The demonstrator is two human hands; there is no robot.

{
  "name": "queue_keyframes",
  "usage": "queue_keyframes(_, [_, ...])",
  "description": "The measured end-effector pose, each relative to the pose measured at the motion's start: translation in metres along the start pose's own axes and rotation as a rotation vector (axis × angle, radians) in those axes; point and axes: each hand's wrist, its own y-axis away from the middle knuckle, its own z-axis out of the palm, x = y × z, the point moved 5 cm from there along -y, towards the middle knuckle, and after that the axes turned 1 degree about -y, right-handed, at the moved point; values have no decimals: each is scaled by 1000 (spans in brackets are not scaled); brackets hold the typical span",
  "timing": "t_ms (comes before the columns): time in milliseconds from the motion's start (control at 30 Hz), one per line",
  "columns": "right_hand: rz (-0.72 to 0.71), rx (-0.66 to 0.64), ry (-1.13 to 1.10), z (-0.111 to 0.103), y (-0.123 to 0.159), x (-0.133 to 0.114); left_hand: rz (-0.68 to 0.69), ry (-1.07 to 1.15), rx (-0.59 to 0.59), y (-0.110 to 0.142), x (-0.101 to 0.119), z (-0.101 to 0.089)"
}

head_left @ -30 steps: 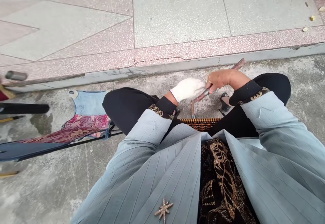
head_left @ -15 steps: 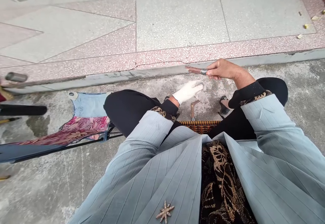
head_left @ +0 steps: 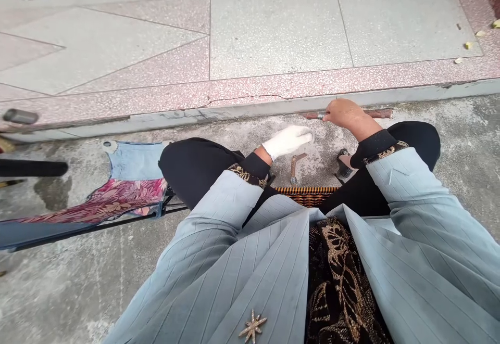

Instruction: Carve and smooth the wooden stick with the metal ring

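My right hand [head_left: 346, 113] is bare and wrapped around a brown stick [head_left: 378, 114], which lies level and pokes out on both sides of the fist. Silvery wire [head_left: 321, 116] is wound around the stick just left of the fingers. My left hand [head_left: 289, 141] wears a white glove. Its fingers are curled together, and whatever they may hold is hidden. Below the glove, a short bent piece of branch [head_left: 296, 167] rests on the ground beside the woven seat edge [head_left: 308, 196] between my legs.
A raised step [head_left: 175, 118] with a tiled top runs across in front of me. To the left stand a fabric folding chair [head_left: 133, 188], a dark bar [head_left: 33, 168] and a metal cup [head_left: 20, 116] on the step. My black shoe [head_left: 344, 163] is below my right hand.
My right hand has turned and dipped slightly with the stick, whose right part now shows past the wrist. My left hand has hardly moved.
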Motion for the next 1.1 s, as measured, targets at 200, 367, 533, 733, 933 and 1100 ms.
queue_keyframes(200, [-331,-351,-177,11,21,-34,58,-338,15,-12,5,-61])
queue_keyframes(367, [-494,-252,-695,-44,35,-38,6,-104,63,-25,-5,-101])
queue_keyframes(533, [-422,112,-1014,-111,20,-23,-49,354,119,-35,-8,-108])
queue_keyframes(733, [-259,269,-921,-115,-21,-10,-18,351,-9,-42,-1,-107])
queue_keyframes(933, [-151,243,-265,-95,-46,-5,68,-78,-61,-54,4,-119])
queue_keyframes(1100, [-338,-244,-63,-62,-35,-9,96,-199,-141,-63,4,-115])
